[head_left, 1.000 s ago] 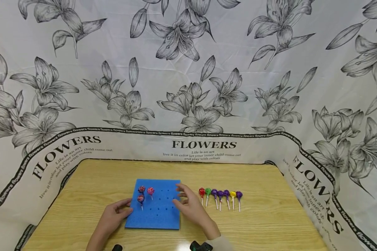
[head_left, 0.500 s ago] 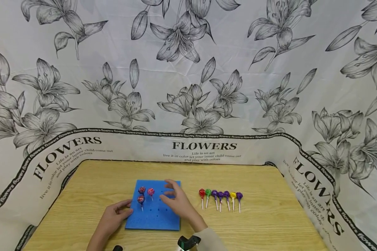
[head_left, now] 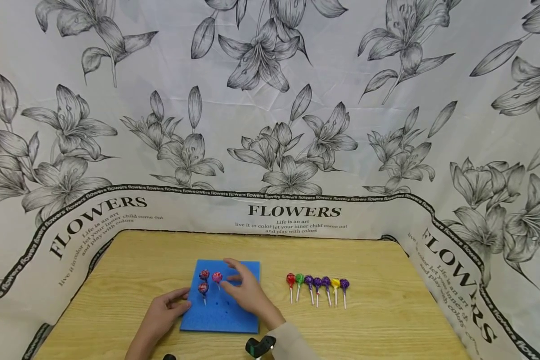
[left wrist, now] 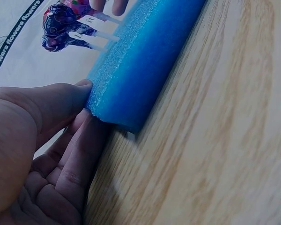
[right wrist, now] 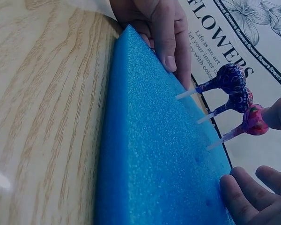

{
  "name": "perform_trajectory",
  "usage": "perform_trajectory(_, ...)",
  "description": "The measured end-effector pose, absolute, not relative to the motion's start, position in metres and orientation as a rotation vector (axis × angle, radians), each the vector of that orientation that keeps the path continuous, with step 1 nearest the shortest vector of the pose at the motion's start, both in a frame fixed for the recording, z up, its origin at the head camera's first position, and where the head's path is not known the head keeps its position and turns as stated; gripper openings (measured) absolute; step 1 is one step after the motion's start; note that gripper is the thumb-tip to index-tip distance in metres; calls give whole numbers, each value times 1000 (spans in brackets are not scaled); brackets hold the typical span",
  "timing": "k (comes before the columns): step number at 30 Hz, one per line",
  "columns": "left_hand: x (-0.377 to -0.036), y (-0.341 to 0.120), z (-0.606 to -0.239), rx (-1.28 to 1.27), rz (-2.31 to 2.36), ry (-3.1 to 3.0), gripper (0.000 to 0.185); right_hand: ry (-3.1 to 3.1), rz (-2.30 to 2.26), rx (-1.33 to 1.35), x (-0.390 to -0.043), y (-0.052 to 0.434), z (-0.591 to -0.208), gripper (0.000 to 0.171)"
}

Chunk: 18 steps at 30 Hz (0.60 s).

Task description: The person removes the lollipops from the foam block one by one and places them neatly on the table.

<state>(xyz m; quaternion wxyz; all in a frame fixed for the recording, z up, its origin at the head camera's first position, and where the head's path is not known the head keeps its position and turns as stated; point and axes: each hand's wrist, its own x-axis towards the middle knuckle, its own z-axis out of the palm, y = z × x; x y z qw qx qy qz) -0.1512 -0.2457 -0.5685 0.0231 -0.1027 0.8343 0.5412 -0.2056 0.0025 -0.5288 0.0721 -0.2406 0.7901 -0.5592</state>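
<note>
A blue foam block (head_left: 220, 321) with small holes lies on the table, and three lollipops stand in it. Two of these, a dark-wrapped lollipop (head_left: 203, 288) and another dark-wrapped lollipop (head_left: 204, 274), are near its left edge; a pink lollipop (head_left: 217, 277) stands to their right. At the block's left edge my left hand (head_left: 164, 310) holds it, thumb on top and fingers against the side in the left wrist view. My right hand (head_left: 247, 292) hovers over the block, fingers and thumb spread beside the pink lollipop (right wrist: 256, 121). Whether a fingertip touches it I cannot tell.
Right of the block lies a row of lollipops: a red lollipop (head_left: 290, 279), a green lollipop (head_left: 300, 279), several purple lollipops (head_left: 317, 283) and a yellow lollipop (head_left: 335, 284). Behind the wooden table (head_left: 364, 320) hangs a white flower-printed cloth (head_left: 216, 215).
My right hand has moved left from the block's right edge, across the block to the pink lollipop. My left hand has stayed at the left edge.
</note>
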Motion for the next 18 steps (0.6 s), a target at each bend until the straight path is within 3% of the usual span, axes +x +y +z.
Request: perform_trajectory(18,-150,-246,-567,-311,1682,2592,44,2456,-1630,-791,-210,-14,-537,36)
